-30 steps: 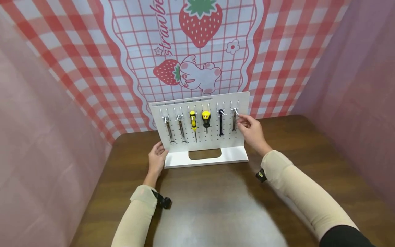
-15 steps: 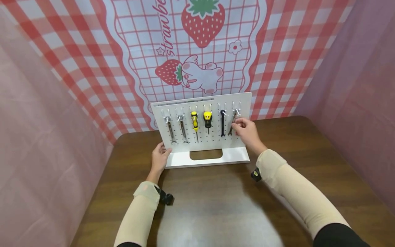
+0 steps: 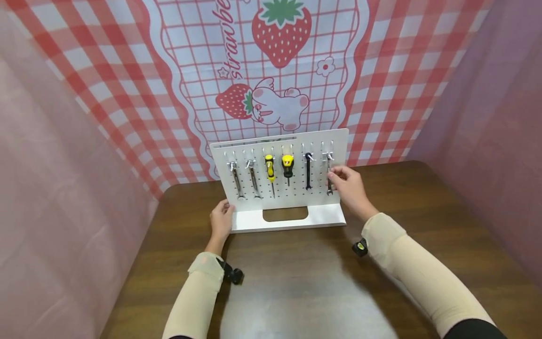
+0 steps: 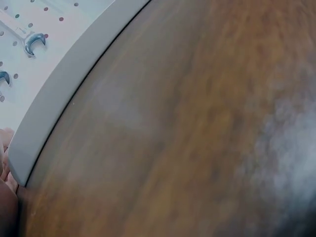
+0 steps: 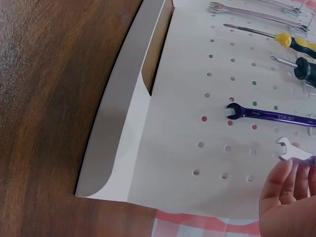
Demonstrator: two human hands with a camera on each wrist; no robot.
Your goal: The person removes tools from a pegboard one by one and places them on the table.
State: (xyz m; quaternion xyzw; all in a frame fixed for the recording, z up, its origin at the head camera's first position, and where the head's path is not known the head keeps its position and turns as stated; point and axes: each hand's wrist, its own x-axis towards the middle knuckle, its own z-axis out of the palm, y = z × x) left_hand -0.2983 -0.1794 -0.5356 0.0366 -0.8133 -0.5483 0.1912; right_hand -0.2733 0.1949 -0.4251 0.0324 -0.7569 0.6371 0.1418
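Observation:
A white pegboard stand (image 3: 292,197) stands upright on the table. My right hand (image 3: 351,190) pinches the rightmost silver wrench (image 3: 329,184), which hangs from a hook. In the right wrist view, that wrench's open end (image 5: 291,149) sticks out past the fingers of my right hand (image 5: 289,202). Beside it hangs a dark wrench (image 3: 308,175), bluish-purple in the right wrist view. My left hand (image 3: 221,220) holds the stand's lower left edge, thumb in front; its other fingers are partly hidden. The left wrist view catches only a sliver of it.
A stubby screwdriver (image 3: 288,165), a longer yellow screwdriver (image 3: 269,167) and two silver wrenches, one (image 3: 254,179) beside the other (image 3: 237,180), hang further left. The stand's base has a cut-out. Behind the wooden table (image 3: 288,278) hangs a checked strawberry cloth (image 3: 389,70).
My right hand moved left onto the rightmost wrench, tilting its lower end left, then came back right with it; the wrench now hangs nearly straight. My left hand stays at the stand's edge.

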